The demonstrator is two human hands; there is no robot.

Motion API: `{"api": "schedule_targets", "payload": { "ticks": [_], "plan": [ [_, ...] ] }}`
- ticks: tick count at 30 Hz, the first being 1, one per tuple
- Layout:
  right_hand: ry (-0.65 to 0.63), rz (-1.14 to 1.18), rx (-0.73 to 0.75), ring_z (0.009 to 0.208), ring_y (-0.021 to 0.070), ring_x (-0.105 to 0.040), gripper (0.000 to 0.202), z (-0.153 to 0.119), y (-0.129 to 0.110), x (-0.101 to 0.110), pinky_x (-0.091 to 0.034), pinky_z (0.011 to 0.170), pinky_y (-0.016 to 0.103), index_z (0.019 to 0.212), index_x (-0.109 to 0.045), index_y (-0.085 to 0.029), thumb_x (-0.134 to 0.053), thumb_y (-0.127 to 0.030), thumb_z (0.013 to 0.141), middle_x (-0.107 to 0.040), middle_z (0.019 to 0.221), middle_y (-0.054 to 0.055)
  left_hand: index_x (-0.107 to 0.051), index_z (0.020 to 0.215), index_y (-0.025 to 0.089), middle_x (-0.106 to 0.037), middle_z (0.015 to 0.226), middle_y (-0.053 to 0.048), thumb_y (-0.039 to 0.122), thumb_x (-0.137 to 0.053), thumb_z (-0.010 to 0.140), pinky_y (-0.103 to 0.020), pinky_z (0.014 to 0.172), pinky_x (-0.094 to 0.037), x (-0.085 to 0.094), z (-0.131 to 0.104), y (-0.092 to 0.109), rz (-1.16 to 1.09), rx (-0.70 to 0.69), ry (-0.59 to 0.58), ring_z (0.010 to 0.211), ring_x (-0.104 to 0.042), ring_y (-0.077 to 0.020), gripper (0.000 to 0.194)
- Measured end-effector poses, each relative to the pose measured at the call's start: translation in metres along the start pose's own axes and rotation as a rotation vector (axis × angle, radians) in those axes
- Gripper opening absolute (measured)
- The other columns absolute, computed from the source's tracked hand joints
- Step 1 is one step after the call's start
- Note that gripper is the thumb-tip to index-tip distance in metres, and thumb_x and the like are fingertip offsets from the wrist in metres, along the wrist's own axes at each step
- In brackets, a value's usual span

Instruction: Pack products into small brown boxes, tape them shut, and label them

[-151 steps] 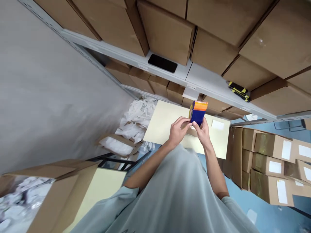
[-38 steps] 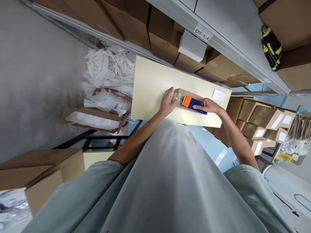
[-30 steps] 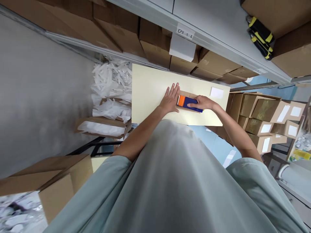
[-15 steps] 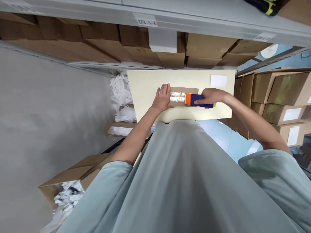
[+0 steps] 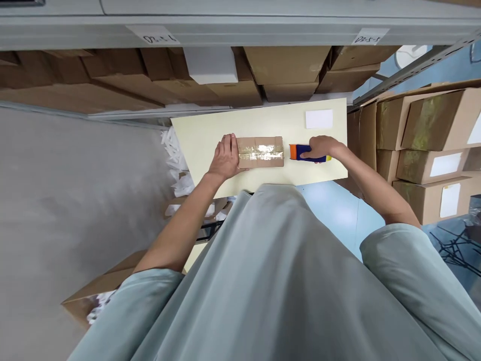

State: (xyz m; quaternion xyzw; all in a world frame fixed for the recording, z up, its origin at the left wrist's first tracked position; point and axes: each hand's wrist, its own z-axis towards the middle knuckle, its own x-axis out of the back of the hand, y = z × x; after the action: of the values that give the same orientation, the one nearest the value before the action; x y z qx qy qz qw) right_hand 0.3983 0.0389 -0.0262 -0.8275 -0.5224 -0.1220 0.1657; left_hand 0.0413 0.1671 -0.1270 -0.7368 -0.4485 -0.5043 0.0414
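Note:
A small brown cardboard box (image 5: 260, 161) lies flat on the pale yellow board (image 5: 210, 128), with shiny clear tape running along its top. My left hand (image 5: 226, 159) rests against the box's left end, fingers on its edge and thumb along the near side. To the right of the box, my right hand (image 5: 319, 149) is wrapped round a blue and orange tape dispenser (image 5: 296, 152), whose orange end faces the box across a small gap. A white card (image 5: 319, 119) lies on the board above my right hand.
Behind the board, a grey shelf (image 5: 240, 31) holds a row of cardboard boxes (image 5: 287, 65). More boxes (image 5: 432, 165) are stacked at the right. On the floor at the lower left is an open carton (image 5: 90, 291) with white scraps. Crumpled white paper (image 5: 175, 150) lies left of the board.
The tape dispenser has come off the box, leaving a gap between them, and the tape now reaches the box's right end. The whole view has shifted.

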Motion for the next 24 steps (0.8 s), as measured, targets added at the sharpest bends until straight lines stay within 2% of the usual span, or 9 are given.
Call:
{"api": "schedule_targets", "payload": {
  "ticks": [4, 7, 9, 14, 17, 20, 22, 24],
  "plan": [
    [0.088, -0.036, -0.038, 0.095, 0.0314, -0.081, 0.048, 0.007, -0.014, -0.008, -0.058, 0.085, 0.037, 0.118, -0.082, -0.013, -0.077, -0.058, 0.102, -0.085, 0.097, 0.015, -0.009, 0.178, -0.015, -0.014, 0.183, -0.047, 0.083, -0.082, 0.083, -0.071, 0.143, -0.014, -0.001, 0.000, 0.001, 0.035, 0.015, -0.011, 0.175, -0.014, -0.0617, 0.155],
    [0.153, -0.050, -0.046, 0.107, 0.0343, -0.081, 0.048, 0.013, -0.025, -0.019, -0.057, 0.091, 0.038, 0.131, -0.079, -0.012, -0.073, -0.052, 0.105, -0.085, 0.112, 0.019, -0.009, 0.178, -0.015, -0.013, 0.184, -0.046, 0.084, -0.083, 0.082, -0.070, 0.143, -0.014, -0.003, 0.001, 0.000, 0.041, 0.020, -0.013, 0.175, -0.014, -0.0614, 0.156],
    [0.189, -0.053, -0.068, 0.114, 0.0367, -0.080, 0.048, 0.019, -0.034, -0.031, -0.057, 0.094, 0.040, 0.135, -0.079, -0.012, -0.073, -0.049, 0.105, -0.084, 0.121, 0.021, -0.008, 0.179, -0.014, -0.012, 0.184, -0.046, 0.082, -0.084, 0.082, -0.070, 0.143, -0.015, -0.004, 0.001, 0.000, 0.044, 0.016, -0.011, 0.175, -0.014, -0.0616, 0.156],
    [0.292, -0.044, -0.233, 0.128, 0.0399, -0.078, 0.037, 0.025, -0.056, -0.071, -0.055, 0.103, 0.049, 0.138, -0.078, -0.009, -0.065, -0.024, 0.106, -0.082, 0.133, 0.029, -0.006, 0.179, -0.014, -0.011, 0.185, -0.046, 0.080, -0.084, 0.082, -0.069, 0.144, -0.012, 0.003, 0.001, 0.004, 0.049, 0.018, -0.025, 0.177, -0.008, -0.0602, 0.156],
    [0.266, 0.118, -0.305, 0.127, 0.0372, -0.080, 0.037, 0.013, -0.057, -0.087, -0.057, 0.100, 0.044, 0.137, -0.078, -0.013, -0.063, -0.035, 0.112, -0.083, 0.135, 0.026, -0.010, 0.179, -0.014, -0.008, 0.186, -0.046, 0.083, -0.083, 0.082, -0.073, 0.143, -0.002, 0.009, -0.003, 0.015, 0.044, 0.036, -0.016, 0.178, 0.000, -0.0598, 0.156],
    [0.385, 0.313, -0.321, 0.130, 0.0367, -0.080, 0.046, -0.012, -0.052, -0.091, -0.060, 0.095, 0.039, 0.135, -0.077, -0.018, -0.059, -0.055, 0.114, -0.082, 0.137, 0.024, -0.022, 0.178, -0.011, -0.012, 0.184, -0.048, 0.089, -0.083, 0.079, -0.080, 0.139, 0.000, 0.011, -0.013, 0.041, 0.002, 0.010, 0.086, 0.176, -0.002, -0.0626, 0.154],
    [0.472, 0.440, -0.350, 0.128, 0.0399, -0.081, 0.054, -0.030, -0.049, -0.085, -0.061, 0.093, 0.040, 0.135, -0.075, -0.017, -0.055, -0.062, 0.113, -0.083, 0.133, 0.026, -0.032, 0.178, -0.004, -0.021, 0.183, -0.045, 0.092, -0.080, 0.081, -0.079, 0.140, -0.006, 0.011, -0.019, 0.067, -0.045, -0.098, 0.182, 0.177, -0.009, -0.0597, 0.145],
    [0.563, 0.528, -0.330, 0.124, 0.0420, -0.082, 0.054, -0.045, -0.050, -0.071, -0.062, 0.093, 0.043, 0.135, -0.073, -0.018, -0.052, -0.062, 0.113, -0.084, 0.128, 0.025, -0.039, 0.177, 0.006, -0.030, 0.184, -0.039, 0.088, -0.077, 0.089, -0.077, 0.142, -0.014, 0.014, -0.020, 0.094, -0.086, -0.250, 0.263, 0.178, -0.016, -0.0538, 0.126]
  ]
}}
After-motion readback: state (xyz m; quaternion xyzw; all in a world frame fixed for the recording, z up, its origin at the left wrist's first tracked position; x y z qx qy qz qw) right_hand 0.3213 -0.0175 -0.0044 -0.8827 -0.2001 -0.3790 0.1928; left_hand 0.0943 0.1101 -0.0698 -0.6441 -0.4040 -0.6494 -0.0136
